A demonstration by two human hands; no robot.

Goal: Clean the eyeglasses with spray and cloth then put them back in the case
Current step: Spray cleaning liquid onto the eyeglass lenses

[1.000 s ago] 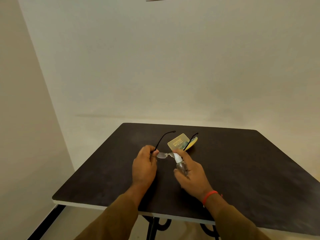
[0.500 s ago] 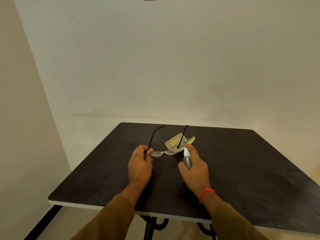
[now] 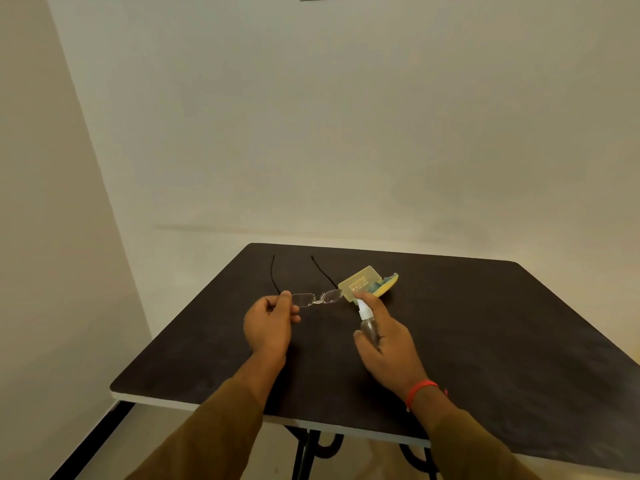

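Matt dark table (image 3: pixel 485 341); clear glossy eyeglasses (image 3: pixel 317 298).

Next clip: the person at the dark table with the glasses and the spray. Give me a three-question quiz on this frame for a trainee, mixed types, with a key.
1. True or false: the eyeglasses lie folded on the table.
2. Which hand holds the spray bottle? A) left hand B) right hand C) neither
3. Fill in: the yellowish case lies just beyond the ______ hand.

Key
1. False. The left hand holds them up by one end, with both temples open and pointing away.
2. B. The right hand grips it, a finger on top of the white nozzle, which points toward the lenses.
3. Right.
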